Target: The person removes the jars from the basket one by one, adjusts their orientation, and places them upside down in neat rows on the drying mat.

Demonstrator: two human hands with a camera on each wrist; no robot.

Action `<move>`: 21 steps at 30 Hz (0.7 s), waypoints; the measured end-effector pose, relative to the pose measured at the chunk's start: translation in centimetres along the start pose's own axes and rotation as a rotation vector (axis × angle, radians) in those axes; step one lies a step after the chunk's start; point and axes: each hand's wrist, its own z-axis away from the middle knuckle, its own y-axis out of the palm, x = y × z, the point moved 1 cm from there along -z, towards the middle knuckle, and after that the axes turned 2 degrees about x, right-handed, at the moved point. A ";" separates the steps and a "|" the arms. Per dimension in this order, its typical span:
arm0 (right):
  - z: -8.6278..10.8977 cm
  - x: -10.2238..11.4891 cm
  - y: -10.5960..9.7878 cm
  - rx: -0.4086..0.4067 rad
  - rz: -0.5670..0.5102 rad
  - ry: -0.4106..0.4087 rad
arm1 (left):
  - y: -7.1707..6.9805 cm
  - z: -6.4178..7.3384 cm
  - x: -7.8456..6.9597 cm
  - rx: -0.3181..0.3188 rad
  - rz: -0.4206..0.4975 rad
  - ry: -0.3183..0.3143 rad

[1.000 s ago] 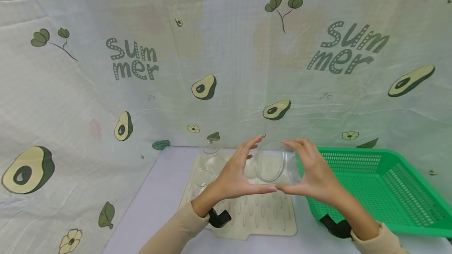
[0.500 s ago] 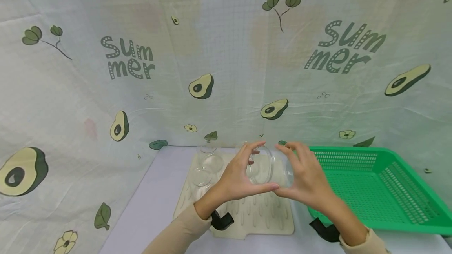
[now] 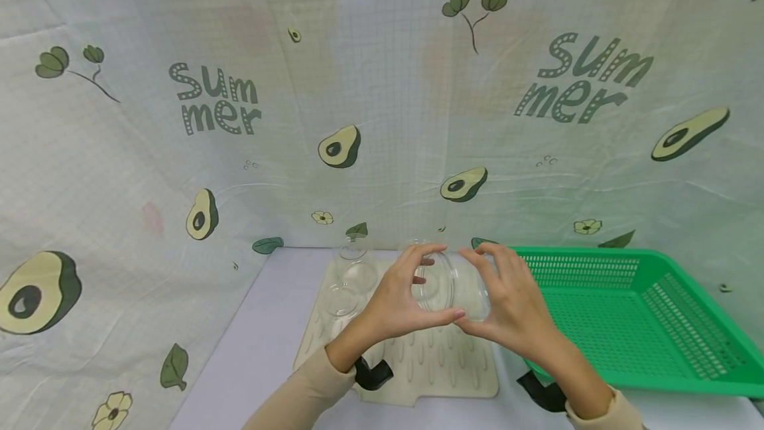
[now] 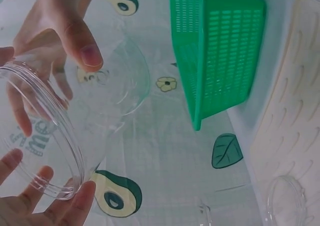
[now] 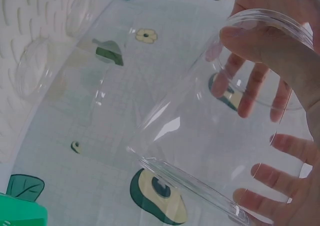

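Observation:
A clear round container (image 3: 453,284) is held on its side in the air over a cream drying mat (image 3: 442,363). My left hand (image 3: 432,282) grips its open rim from the left, thumb below and fingers curled over the top. My right hand (image 3: 477,287) grips its body from the right. In the left wrist view the rim (image 4: 45,136) faces the camera, with my left fingertips (image 4: 30,206) below and the right thumb (image 4: 82,41) above. The right wrist view looks through the clear container (image 5: 200,126) at the fingers (image 5: 250,86) of my left hand.
Several clear glass pieces (image 3: 358,276) stand on the mat's left part. A green mesh basket (image 3: 627,324) sits on the table at the right. An avocado-print cloth (image 3: 239,151) hangs behind and to the left.
Both hands have moved a little left and down with the container and come closer together. The container has turned further, its rim now more toward the left hand.

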 end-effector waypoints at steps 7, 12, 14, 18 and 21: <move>0.1 0.0 -0.2 0.023 -0.026 -0.002 | 0.0 0.2 0.0 -0.013 0.027 0.003; 0.1 -0.4 -0.7 0.012 -0.088 0.008 | -0.1 0.2 0.2 -0.046 0.028 0.024; 0.1 -0.7 -1.1 -0.003 -0.125 0.023 | -0.2 0.1 0.3 -0.060 0.028 0.035; 0.1 -1.5 -2.0 -0.035 -0.210 0.075 | -0.4 0.1 0.3 -0.074 0.032 0.037; 0.3 -2.1 -2.6 -0.045 -0.296 0.128 | -0.6 0.2 0.2 -0.080 0.044 0.025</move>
